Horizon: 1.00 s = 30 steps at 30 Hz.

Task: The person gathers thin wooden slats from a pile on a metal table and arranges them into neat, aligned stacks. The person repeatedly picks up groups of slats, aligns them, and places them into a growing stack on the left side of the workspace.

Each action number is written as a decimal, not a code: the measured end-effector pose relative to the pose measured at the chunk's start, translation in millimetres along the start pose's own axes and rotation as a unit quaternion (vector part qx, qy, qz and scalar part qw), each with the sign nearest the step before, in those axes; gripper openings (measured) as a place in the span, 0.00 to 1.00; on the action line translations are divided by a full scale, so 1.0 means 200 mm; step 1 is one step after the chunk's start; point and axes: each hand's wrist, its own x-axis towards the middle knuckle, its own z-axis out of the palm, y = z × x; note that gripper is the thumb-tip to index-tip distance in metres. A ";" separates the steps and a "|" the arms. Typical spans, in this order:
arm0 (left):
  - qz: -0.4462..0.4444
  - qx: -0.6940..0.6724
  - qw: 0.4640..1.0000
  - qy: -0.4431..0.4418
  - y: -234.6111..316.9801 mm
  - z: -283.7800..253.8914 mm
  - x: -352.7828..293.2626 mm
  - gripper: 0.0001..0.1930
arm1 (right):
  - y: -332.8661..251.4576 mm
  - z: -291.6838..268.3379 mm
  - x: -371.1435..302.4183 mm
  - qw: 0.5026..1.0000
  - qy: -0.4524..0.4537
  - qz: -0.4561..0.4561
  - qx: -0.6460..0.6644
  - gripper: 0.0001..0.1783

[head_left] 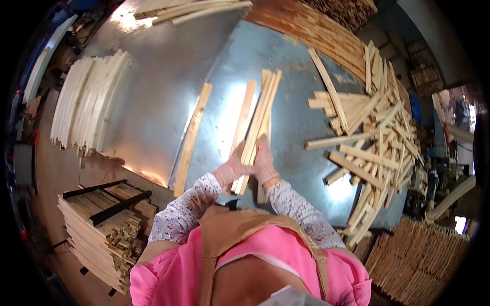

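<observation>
Both my hands are at the near middle of the metal table, closed around a small bundle of wooden strips (261,115) that points away from me. My left hand (232,167) wraps its left side, and my right hand (264,162) grips from the right. Some fingers are hidden behind the wood. Just left of the bundle is a single wooden strip (244,109), its near part passing behind my left hand. Farther left, another wooden strip (193,140) lies alone. Printed sleeve covers reach up to both wrists.
A loose heap of wooden strips (377,132) spreads over the right of the metal table (293,132). A neat row of pale strips (89,99) is at the far left. Below it stands a stacked pile of strips (97,224) with black bars. A rust-brown board (311,30) lines the back.
</observation>
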 end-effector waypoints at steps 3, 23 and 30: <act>0.050 -0.035 0.996 -0.061 -0.02 -0.22 -0.05 0.63 | 0.00 0.11 0.03 0.891 -0.133 0.239 0.361 0.28; -0.115 0.524 0.816 0.216 0.32 -2.34 1.34 0.35 | 0.08 0.32 0.94 0.861 -0.006 -0.297 -0.412 0.37; -0.125 0.583 0.778 0.197 0.40 -2.12 1.28 0.55 | 0.10 0.34 0.97 0.862 -0.007 -0.304 -0.406 0.40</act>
